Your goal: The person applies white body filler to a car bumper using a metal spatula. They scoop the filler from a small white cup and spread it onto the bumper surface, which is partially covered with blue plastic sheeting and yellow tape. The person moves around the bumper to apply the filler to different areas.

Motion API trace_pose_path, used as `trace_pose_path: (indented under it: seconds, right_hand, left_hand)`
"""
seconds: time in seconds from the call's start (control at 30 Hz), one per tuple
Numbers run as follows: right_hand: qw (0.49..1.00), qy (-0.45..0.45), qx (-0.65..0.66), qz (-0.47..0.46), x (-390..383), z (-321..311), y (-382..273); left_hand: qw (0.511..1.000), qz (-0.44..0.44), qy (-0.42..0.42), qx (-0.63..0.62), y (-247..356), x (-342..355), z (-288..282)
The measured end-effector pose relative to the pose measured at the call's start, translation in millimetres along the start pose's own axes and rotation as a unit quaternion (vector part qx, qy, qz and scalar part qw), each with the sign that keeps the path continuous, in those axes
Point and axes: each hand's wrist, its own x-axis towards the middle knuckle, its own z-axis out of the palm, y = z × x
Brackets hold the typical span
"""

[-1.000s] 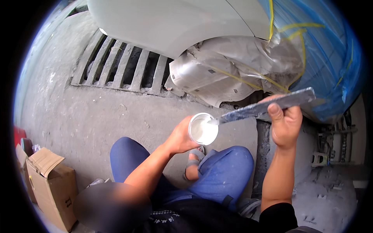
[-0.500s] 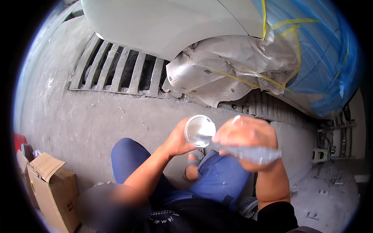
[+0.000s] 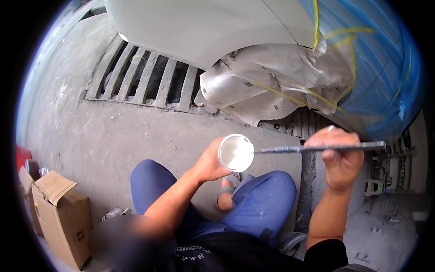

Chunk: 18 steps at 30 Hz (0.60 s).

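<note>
My left hand [image 3: 209, 162] is wrapped round a clear plastic cup [image 3: 221, 159], held above the floor in front of my legs. White liquid [image 3: 238, 154] shows inside it, with small dark spots near the rim. To the right, my right hand [image 3: 342, 167] grips a long, thin, grey-stained stirring stick [image 3: 283, 149] between thumb and fingers. The stick lies nearly level, its thin tip just at the cup's right rim; whether it touches the rim I cannot tell. Its thick dark end sticks out past my right hand.
Ahead is a pale car body panel [image 3: 204, 31], with masking paper [image 3: 272, 86] over the wheel area and blue plastic film [image 3: 376, 68] taped at right. A slotted floor grate [image 3: 145, 77] runs below it. A cardboard box [image 3: 63, 217] stands at lower left.
My right hand has moved right and slightly up, drawing the stirring stick out of the cup and levelling it. My left hand and the cup have stayed nearly in place.
</note>
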Motion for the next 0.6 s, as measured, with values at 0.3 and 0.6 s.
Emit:
trace_pose_path:
  seconds: [0.3,0.6]
  right_hand:
    - [0.999,-0.018,0.039,-0.033,-8.0,1.0,1.9]
    - [0.991,-0.112,-0.026,-0.07,-11.2,16.6,5.4]
  left_hand:
    - [1.0,0.023,-0.019,-0.009,-0.1,-0.3,0.0]
    - [0.998,0.03,0.019,0.049,3.9,-3.7,-1.7]
